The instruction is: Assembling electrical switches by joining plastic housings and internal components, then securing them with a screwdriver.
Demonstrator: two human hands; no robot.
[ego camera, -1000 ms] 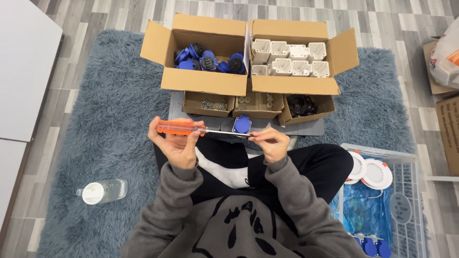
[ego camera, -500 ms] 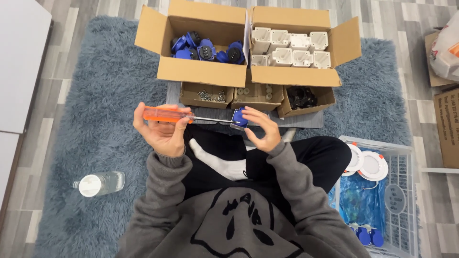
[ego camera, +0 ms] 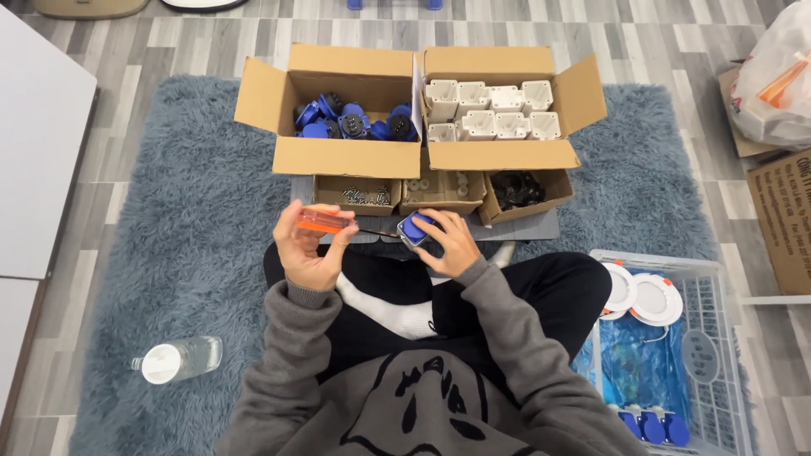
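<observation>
My left hand grips the orange handle of a screwdriver, held level with its thin shaft pointing right. The shaft's tip meets a small blue plastic part that my right hand holds by its side. Both hands hover over my lap, just in front of three small open cartons. I sit cross-legged in black trousers and a grey sweater.
Behind the hands, a large cardboard box holds blue parts and another holds white parts. Small cartons hold screws and black bits. A water bottle lies at left on the blue rug. A wire basket with white discs sits right.
The blue part has moved from the tray edge into my right hand, and the screwdriver tip has come against it. The view shifted slightly.
</observation>
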